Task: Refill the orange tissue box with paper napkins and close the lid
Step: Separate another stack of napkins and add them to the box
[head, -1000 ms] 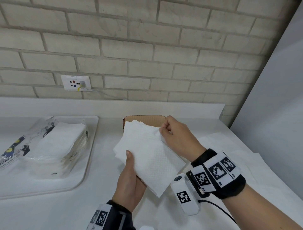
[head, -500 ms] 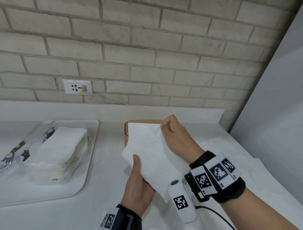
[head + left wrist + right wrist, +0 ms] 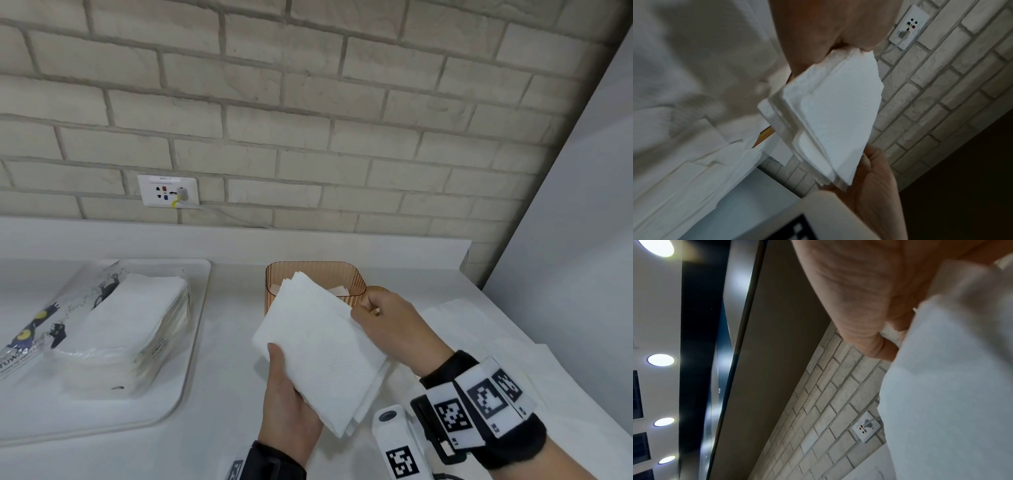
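At frame centre, my left hand (image 3: pixel 291 401) and right hand (image 3: pixel 394 329) both grip the napkin stack (image 3: pixel 318 346) over the open orange tissue box (image 3: pixel 274 284).

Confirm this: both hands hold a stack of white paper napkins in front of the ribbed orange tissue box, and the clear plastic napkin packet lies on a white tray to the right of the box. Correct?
Not quite. The head view shows the clear plastic napkin packet on the white tray to the left of the ribbed orange tissue box, not the right. The rest holds: the left hand and right hand hold the stack of white paper napkins in front of it.
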A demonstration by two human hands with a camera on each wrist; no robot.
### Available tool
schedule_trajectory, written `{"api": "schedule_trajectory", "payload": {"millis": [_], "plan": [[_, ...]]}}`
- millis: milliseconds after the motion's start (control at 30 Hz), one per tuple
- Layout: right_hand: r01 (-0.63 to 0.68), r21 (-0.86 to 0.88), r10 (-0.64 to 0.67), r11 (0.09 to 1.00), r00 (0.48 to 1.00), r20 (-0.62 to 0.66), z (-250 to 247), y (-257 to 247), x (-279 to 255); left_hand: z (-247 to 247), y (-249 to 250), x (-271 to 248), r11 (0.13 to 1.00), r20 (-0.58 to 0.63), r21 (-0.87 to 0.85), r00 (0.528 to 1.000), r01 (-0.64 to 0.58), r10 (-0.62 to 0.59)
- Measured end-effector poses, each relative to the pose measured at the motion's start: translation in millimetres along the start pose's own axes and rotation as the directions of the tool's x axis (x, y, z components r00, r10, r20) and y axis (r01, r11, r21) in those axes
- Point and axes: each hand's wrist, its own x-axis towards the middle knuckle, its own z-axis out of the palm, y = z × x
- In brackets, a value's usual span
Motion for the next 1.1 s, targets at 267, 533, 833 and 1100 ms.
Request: {"api": "schedule_trajectory", "payload": {"millis": [267, 533, 833, 1100], "plan": [[0.042, -0.08, -0.034, 0.996, 0.994, 0.1, -9, 3, -1, 0, -2, -2, 0.994, 0.045, 0.106, 0.999, 0.005, -0.01], [0.064, -0.089, -0.057, 0.994, 0.996, 0.075, -22, 8, 1, -7, 2, 2, 0.977, 0.067, 0.211, 0.998, -0.022, 0.008], [0.082, 0.295, -0.134, 0.952, 0.978, 0.16, 13, 32, 4, 3, 16, 15, 0.515, 0.298, 0.758, 0.915, -0.4, 0.272], [0.004, 0.368, -0.081, 0.93, 0.978, 0.193, 44, 78, -1, -22, 29, 30, 0.144, 0.265, 0.954, 0.964, -0.262, -0.003]]}}
